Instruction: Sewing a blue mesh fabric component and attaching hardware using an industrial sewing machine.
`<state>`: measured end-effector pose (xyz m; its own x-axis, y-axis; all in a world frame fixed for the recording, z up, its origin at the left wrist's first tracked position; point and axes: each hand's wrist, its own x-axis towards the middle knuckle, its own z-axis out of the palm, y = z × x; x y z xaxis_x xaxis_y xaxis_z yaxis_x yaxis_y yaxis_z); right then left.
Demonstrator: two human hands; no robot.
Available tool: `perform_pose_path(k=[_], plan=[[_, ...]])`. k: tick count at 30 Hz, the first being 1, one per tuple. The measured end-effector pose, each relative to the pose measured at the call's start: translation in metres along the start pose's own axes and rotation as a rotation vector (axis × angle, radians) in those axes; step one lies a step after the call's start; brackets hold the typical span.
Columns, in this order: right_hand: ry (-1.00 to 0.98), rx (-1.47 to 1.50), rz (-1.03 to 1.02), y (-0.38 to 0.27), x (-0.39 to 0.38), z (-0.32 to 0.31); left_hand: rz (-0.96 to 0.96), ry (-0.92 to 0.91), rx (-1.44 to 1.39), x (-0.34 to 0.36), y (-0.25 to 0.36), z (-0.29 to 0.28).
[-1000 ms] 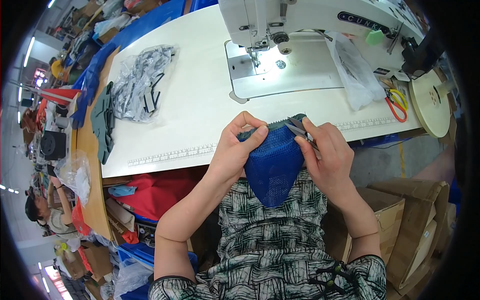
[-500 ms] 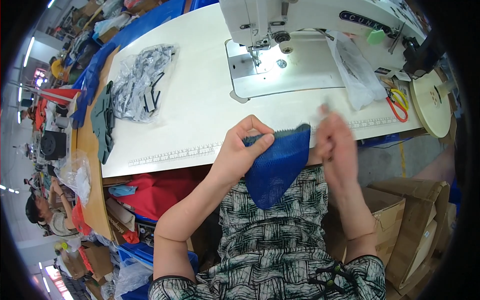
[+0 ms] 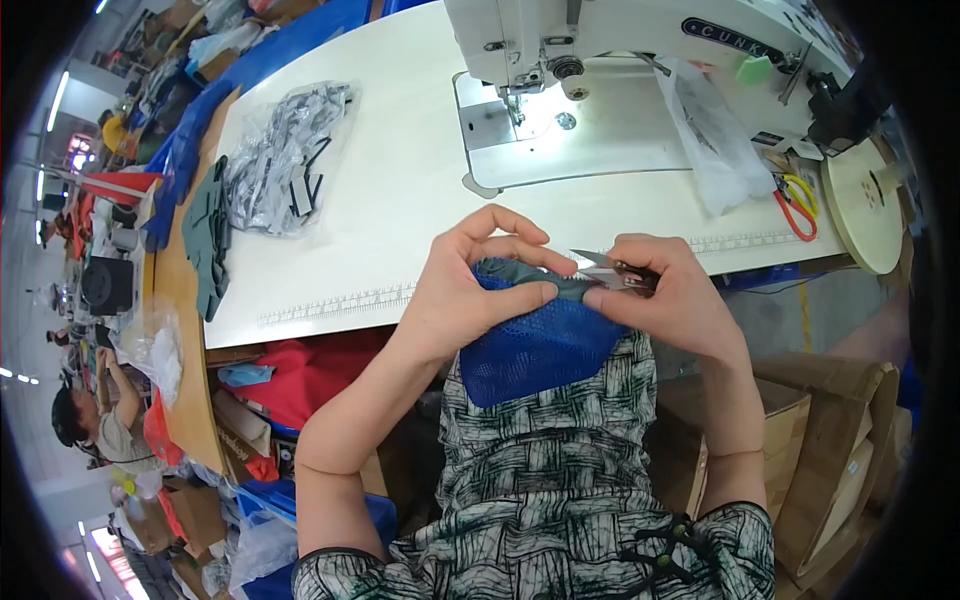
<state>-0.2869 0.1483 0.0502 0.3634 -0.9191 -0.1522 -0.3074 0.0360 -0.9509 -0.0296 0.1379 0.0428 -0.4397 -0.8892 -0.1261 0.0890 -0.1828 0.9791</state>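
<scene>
My left hand (image 3: 465,285) pinches a blue mesh fabric piece (image 3: 530,360) by its grey-green top edge, thumb in front and fingers behind. The fabric hangs over my lap at the table's front edge. In my right hand (image 3: 675,295) is a pair of thread snips (image 3: 610,268), its metal blades pointing left toward the fabric's edge. My right thumb and fingertips also touch the fabric's right end. Whether the blades touch a thread is too small to tell.
A sewing machine (image 3: 530,50) stands at the far side of the white table (image 3: 390,180). To the left lie a clear bag of dark-edged pieces (image 3: 285,160) and grey-green fabric (image 3: 205,240). At right are a white plastic bag (image 3: 710,140), scissors (image 3: 797,207) and cardboard boxes (image 3: 820,440).
My right hand has come left to the fabric, and the snips now show clearly at its edge. My left hand has shifted slightly left, and the fabric's top edge is folded over more.
</scene>
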Motion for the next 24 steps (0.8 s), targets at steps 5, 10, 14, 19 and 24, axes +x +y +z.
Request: perform_pose_path(k=[5,10,14,19,24], plan=[[0.141,0.016,-0.257,0.0,0.0,0.011,-0.028,-0.065,0.187,-0.004,0.013,-0.003],[0.168,0.211,-0.111,-0.002,-0.006,0.023,-0.211,-0.052,0.308,-0.014,0.032,-0.014],[0.2,0.199,-0.166,-0.003,-0.003,0.037,-0.064,0.124,0.172,-0.018,0.037,-0.014],[0.055,0.294,0.055,-0.021,0.012,0.032,0.174,0.208,0.877,0.0,0.072,-0.038],[0.515,-0.667,-0.247,0.022,0.049,-0.01,0.293,0.082,1.078,0.048,0.085,-0.088]])
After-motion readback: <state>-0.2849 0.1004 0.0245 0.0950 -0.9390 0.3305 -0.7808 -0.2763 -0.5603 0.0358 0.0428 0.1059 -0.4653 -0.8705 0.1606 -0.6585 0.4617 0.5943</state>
